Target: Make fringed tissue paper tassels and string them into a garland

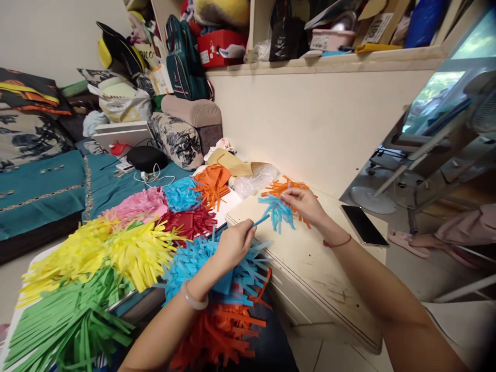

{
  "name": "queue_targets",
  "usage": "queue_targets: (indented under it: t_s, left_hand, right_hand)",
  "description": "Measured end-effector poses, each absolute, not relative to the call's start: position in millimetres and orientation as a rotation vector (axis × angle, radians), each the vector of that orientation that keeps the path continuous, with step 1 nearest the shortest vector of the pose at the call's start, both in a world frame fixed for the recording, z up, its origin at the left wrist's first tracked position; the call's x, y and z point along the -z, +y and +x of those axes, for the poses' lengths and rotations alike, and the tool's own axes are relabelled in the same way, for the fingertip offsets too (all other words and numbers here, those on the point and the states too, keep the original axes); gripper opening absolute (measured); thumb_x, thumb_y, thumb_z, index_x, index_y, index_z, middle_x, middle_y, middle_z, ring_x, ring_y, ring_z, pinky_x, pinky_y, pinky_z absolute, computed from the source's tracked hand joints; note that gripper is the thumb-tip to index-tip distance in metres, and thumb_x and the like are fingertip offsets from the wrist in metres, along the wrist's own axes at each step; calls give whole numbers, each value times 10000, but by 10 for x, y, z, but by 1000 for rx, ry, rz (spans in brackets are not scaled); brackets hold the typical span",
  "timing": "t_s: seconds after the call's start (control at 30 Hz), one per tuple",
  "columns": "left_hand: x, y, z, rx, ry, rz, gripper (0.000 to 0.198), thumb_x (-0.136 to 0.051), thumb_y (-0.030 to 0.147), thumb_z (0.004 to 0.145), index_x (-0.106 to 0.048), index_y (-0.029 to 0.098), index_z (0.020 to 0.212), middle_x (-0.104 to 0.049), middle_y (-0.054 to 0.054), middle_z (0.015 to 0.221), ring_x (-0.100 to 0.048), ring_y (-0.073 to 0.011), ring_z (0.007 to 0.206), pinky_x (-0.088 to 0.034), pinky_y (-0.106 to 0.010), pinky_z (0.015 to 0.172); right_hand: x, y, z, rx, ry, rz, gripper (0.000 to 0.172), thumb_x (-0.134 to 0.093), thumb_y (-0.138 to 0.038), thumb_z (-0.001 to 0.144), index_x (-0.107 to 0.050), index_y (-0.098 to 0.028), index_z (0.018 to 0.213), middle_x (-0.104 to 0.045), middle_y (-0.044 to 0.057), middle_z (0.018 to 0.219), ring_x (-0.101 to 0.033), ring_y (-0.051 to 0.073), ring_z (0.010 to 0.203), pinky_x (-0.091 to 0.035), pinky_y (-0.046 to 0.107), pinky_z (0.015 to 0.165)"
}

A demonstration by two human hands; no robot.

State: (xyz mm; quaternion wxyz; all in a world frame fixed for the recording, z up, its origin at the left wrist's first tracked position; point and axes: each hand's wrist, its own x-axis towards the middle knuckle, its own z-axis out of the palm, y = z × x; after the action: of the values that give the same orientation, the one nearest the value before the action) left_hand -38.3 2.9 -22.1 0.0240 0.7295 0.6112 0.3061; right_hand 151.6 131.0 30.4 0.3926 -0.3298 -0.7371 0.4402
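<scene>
The single blue strip (261,220) sits pinched in the closed fingertips of your left hand (233,243), and its free end points up and right toward your right hand (305,203). The strip's tip stops just short of a small cluster of blue strips (277,213) lying on the white tabletop (310,268). Your right hand rests on top of that cluster with its fingers curled down. You cannot tell from here whether they pinch the paper or only press on it. A loose spread of orange strips (284,186) lies under and behind the cluster, touching it.

Below your left wrist, two fringed bundles lie across your lap: a blue bundle (189,263) and, under it, an orange bundle (220,330). To your left, fringed paper is heaped in six colours: green (65,320), yellow (116,253), pink (135,204), red (189,222), light blue (180,194) and orange (212,185). A crumpled clear plastic bag (253,181) sits between those heaps and the cluster. One dark phone (363,225) lies flat on the tabletop right of your right wrist, well apart from the paper.
</scene>
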Motion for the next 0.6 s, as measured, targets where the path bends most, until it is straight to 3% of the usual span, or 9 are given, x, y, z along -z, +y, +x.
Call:
queue_targets:
  t_s: [0.1,0.2,0.3,0.33,0.4,0.47,0.6]
  left_hand:
    - [272,84,-394,-988,1856,2112,279,-318,307,965,-530,194,823,-581,-1,647,-556,-149,589,-360,-236,575]
    - [253,150,-473,-1017,1700,2124,284,-352,332,958,-587,182,1011,-672,-44,812,-622,-164,727,-432,-249,655]
    - [237,300,-886,-861,1847,2095,399,-390,347,949,-488,186,1301,-686,-84,1075,-646,-175,926,-478,-261,784]
    - [255,366,-1105,-717,2095,1986,398,-364,348,957,-504,187,1293,-689,-80,1075,-652,-172,927,-483,-256,790]
    - [348,495,-1588,-576,2323,1832,389,-348,299,958,-591,86,1174,-688,-158,1038,-652,-247,961,-485,-332,826]
    - [507,588,-2021,-398,2425,1721,328,-440,277,930,-652,44,1023,-686,-190,974,-651,-300,964,-488,-393,836]
    - [869,659,-2463,-131,2422,1675,315,-570,332,901,-580,134,1146,-615,-96,1135,-617,-213,994,-524,-416,851]
  right_hand:
    - [-258,1345,1392,-1297,-1962,-749,407,-695,-497,736,-686,-155,957,-697,79,903,-636,139,725,-493,247,594]
    - [-158,1317,1251,-1425,-2139,-663,353,-730,-428,714,-699,-149,928,-690,44,758,-627,124,645,-493,237,564]
    - [-152,1524,1323,-1294,-2131,-873,275,-711,-396,728,-711,-140,827,-680,35,664,-616,122,588,-500,247,570]
    - [-178,1660,1408,-1207,-2091,-981,267,-705,-387,733,-714,-139,835,-692,46,689,-627,131,606,-506,255,586]
    - [-242,1984,1631,-1047,-2045,-1162,238,-684,-356,754,-717,-124,797,-696,68,704,-632,145,622,-508,270,615]
    - [-280,2289,1851,-926,-1974,-1277,211,-627,-281,790,-706,-86,785,-683,100,694,-619,161,606,-512,309,627]
    - [-185,2568,2007,-577,-1839,-1405,235,-606,-148,742,-684,-37,934,-668,192,923,-637,267,848,-488,452,824]
